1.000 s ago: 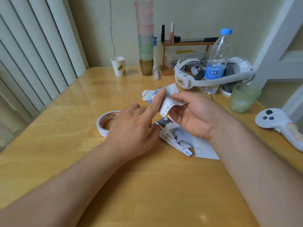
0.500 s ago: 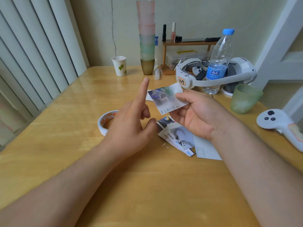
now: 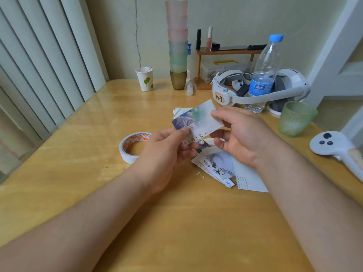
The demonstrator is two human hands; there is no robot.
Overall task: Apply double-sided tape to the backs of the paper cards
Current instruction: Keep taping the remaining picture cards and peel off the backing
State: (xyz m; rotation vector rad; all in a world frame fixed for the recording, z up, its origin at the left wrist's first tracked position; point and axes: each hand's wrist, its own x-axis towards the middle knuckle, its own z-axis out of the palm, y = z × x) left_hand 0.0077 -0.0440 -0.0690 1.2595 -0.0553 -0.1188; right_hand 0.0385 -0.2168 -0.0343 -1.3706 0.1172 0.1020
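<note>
- Both hands hold one glossy rectangular card point(image 3: 198, 122) picture-side up above a varnished wooden table point(image 3: 82, 154), near the middle of the view.
- The left hand point(image 3: 167, 154) pinches the card's lower left corner, thumb on the printed face and fingers curled beneath.
- The right hand point(image 3: 243, 134) pinches the card's right edge between thumb and fingertips, at 3 o'clock from the card; the hands are close together, joined only by the paper.
- The card tilts up toward 1 o'clock; it shows a blurred blue-green picture and a white strip of black characters.
- A round roll of white tape point(image 3: 133, 146) with an orange-printed core lies flat on the table at 9 o'clock from the left hand, partly hidden behind it.
- A loose fan of more printed cards point(image 3: 218, 167) lies flat on the wood at 6 o'clock from the held card, under the right hand, with a plain white sheet point(image 3: 249, 179) at its right edge.
- Two tiny white paper scraps point(image 3: 200, 174) lie just left of the fan.
- At 12 o'clock stands a tall stack of frosted plastic cups point(image 3: 177, 46); a paper cup point(image 3: 145, 79) with a green leaf print is at 11 o'clock.
- A clear plastic bottle point(image 3: 265, 73) with a blue cap stands inside a white headset point(image 3: 261, 89) at 1 o'clock.
- A dimpled green glass point(image 3: 295, 118) and a white controller point(image 3: 337, 150) sit at 3 o'clock.
</note>
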